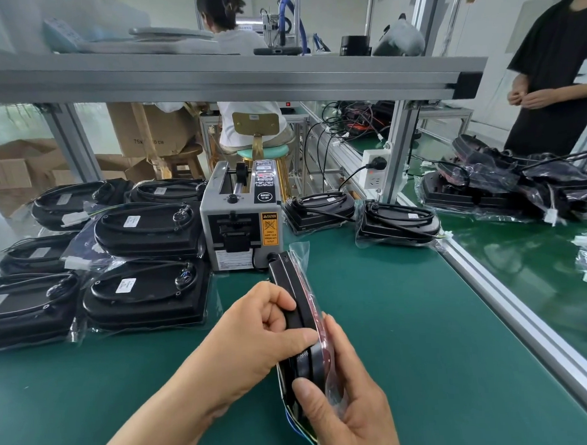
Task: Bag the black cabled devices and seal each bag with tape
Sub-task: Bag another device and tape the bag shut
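Note:
A black cabled device [292, 289] stands on edge above the green mat, partly inside a clear plastic bag [301, 255] whose open end points away from me. My left hand [256, 330] grips its upper edge, thumb and curled fingers pressing on the black housing. My right hand [345, 400] holds the near end from below, thumb on the dark casing, fingers along the bag's red-tinted side. Coloured wires [299, 425] trail out under my right palm. A grey tape dispenser [240, 221] stands just beyond the device.
Several bagged devices [148, 294] lie stacked left of the dispenser. Two more devices [397, 223] sit right of it, and a pile [510, 184] lies past the aluminium rail [507, 281]. A person in black [553, 70] stands at the far right. Another sits behind.

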### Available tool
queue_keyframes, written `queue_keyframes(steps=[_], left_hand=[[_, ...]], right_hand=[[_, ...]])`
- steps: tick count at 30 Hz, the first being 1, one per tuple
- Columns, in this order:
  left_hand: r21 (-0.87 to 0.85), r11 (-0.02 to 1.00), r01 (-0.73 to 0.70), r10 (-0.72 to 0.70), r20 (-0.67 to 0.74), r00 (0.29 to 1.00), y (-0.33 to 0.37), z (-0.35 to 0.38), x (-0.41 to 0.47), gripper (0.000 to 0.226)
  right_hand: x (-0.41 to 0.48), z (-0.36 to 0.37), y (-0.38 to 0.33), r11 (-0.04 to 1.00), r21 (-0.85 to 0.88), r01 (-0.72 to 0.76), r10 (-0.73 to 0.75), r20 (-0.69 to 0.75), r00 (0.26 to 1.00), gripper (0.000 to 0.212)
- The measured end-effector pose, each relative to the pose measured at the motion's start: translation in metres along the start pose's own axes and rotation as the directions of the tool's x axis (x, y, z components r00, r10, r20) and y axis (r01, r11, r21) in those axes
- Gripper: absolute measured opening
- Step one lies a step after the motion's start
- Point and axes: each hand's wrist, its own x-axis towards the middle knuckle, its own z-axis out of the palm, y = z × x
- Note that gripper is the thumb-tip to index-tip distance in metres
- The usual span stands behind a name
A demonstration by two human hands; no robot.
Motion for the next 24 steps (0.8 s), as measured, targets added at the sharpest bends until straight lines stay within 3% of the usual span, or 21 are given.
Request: queue_keyframes(steps=[4,8,14,24], left_hand=[[-0.034,0.999,0.036,-0.034,0.054,0.998,0.0,-0.003,0.001,0.051],[-0.085,0.995,0.059,-0.059,0.008,0.998,0.002,0.0,0.002,0.061],[0.012,1.0,0.02,-0.018,-0.153,0.988,0.004,0.01,0.006,0.036],[-0.05,0.999,0.02,-0.026,-0.124,0.992,0.001,0.01,0.005,0.024]], right_hand=[[0.0,0.0,0.002,1.0,-0.015,0.001,-0.001,0.005,1.0,0.078],[0.001,0.001,0.003,1.0,-0.017,0.022,-0.022,0.008,1.0,0.077],[0.0,0.002,0.003,1.0,-0.001,0.016,-0.016,0.007,1.0,0.077],[0.0,0.003,0.002,0.999,0.029,0.025,-0.026,0.004,1.0,0.078]])
